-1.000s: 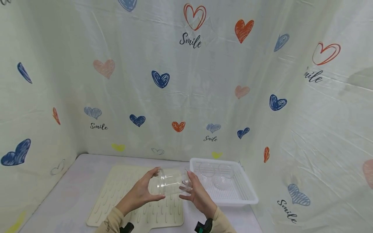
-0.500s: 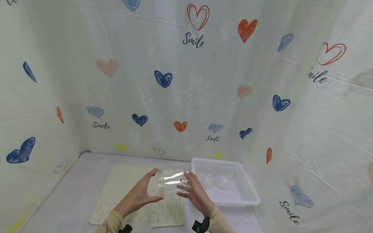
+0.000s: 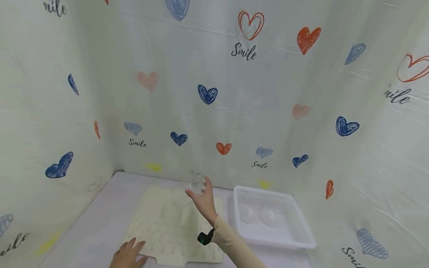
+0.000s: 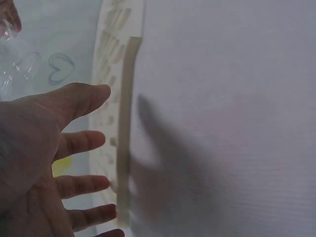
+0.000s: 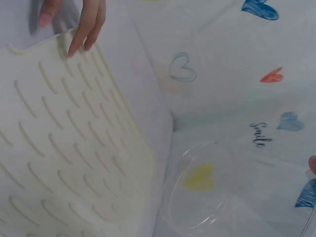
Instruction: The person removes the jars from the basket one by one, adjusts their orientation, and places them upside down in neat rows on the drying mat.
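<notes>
In the head view my right hand (image 3: 203, 199) holds a clear jar (image 3: 196, 183) up over the far part of the cream ribbed drying mat (image 3: 157, 227), thumb on one side and fingers on the other. The jar's see-through rim (image 5: 170, 207) shows large in the right wrist view. My left hand (image 3: 128, 254) lies with fingers spread at the mat's near left corner. The left wrist view shows its spread fingers along the mat's edge (image 4: 127, 98), with the jar (image 4: 15, 64) at upper left.
A white perforated basket (image 3: 275, 242) stands right of the mat and holds several clear round items (image 3: 267, 217). The white-covered table (image 3: 100, 219) meets a curtain (image 3: 248, 111) printed with hearts at the back and sides.
Both hands held the jar on its side over the mat. The left hand has let go and dropped to the mat's near left; the right has carried the jar farther back. The view has shifted left.
</notes>
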Available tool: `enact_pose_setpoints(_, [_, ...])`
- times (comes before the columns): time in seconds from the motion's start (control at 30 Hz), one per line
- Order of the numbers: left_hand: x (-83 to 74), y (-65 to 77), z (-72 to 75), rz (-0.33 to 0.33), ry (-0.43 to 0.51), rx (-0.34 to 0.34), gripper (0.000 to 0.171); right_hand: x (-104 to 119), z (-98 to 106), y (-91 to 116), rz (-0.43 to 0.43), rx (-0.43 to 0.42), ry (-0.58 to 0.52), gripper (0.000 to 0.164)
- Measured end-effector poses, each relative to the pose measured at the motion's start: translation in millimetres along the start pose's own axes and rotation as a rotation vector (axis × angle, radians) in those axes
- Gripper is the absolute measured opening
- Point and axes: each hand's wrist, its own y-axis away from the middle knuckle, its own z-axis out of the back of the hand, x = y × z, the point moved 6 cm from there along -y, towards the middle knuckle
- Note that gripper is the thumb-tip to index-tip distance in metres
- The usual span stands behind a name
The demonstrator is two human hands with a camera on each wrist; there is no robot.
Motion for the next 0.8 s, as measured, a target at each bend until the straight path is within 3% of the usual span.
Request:
enact_pose_setpoints(0.17, [18.5, 1.0, -18.0, 0.020, -0.004, 0.009, 0.063, -3, -49, -24, 0.071, 0.045, 0.153, 0.097])
enact_pose_setpoints(0.4, [15.0, 2.4, -20.2, 0.032, -0.079, -0.079, 0.056, -5, -105, -46, 0.085, 0.137, 0.256, 0.099])
enact_pose_setpoints(0.6, [10.8, 3.8, -18.4, 0.061, -0.058, -0.066, 0.057, -16, -141, -56, 0.087, 0.158, 0.399, 0.101])
enact_pose_setpoints(0.8, [17.7, 7.4, -15.5, 0.094, -0.055, -0.050, 0.057, -23, -167, -54, 0.108, 0.199, 0.446, 0.096])
